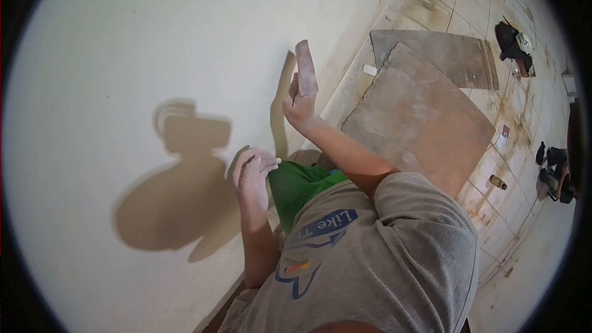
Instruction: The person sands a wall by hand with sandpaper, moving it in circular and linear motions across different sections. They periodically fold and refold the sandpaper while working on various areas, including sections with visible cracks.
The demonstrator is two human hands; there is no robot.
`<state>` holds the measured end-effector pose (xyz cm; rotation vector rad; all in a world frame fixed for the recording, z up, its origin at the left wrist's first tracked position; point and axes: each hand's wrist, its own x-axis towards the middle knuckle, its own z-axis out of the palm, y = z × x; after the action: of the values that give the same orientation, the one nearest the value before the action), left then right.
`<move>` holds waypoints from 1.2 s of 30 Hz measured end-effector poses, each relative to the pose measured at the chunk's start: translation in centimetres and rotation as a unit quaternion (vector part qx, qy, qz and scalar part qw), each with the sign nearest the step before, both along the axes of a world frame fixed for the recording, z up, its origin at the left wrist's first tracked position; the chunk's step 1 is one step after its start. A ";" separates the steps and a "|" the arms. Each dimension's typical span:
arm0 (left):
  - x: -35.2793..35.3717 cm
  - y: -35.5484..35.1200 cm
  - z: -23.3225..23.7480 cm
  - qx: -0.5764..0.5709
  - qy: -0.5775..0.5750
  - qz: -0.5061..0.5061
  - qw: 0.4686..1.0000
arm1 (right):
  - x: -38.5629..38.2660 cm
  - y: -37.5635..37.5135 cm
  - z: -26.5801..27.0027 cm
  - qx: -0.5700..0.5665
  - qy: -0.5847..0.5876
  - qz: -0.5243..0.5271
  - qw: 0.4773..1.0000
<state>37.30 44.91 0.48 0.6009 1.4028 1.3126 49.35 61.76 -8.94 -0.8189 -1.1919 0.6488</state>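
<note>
My right hand (299, 108) is raised close to the pale wall (203, 43). It holds a pinkish-grey strip that looks like a piece of sandpaper (306, 68), its flat face turned towards me. Below and to the left, my left hand (253, 176) is coated in white dust and held near the same wall. Its fingers are bent and pressed together; whether anything is inside them is hidden. Behind the left hand's fingertips shows the green cloth (302, 176) of my shorts.
On the tiled floor (472, 0) lie a large dusty brown board (425, 117) and a darker grey one (438, 52). Farther right are a black item (512, 43), a small jar (498, 182) and several dark objects (555, 172). My shadow falls across the wall.
</note>
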 end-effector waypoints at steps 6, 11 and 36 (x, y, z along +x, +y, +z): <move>-1.0 -1.6 -0.7 -0.025 0.013 -0.004 1.000 | -1.3 0.6 -1.5 -0.045 -0.087 0.001 0.995; -0.2 -0.6 0.6 -0.027 0.021 0.002 0.999 | 0.3 4.9 1.1 -0.029 -0.079 -0.071 0.994; 0.6 0.7 0.7 0.018 0.068 -0.053 0.996 | 6.1 11.1 6.7 -0.113 0.090 0.040 0.989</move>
<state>37.95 45.63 1.20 0.7907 1.4389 1.2323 55.41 72.88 -2.25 -0.8851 -1.0029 0.9170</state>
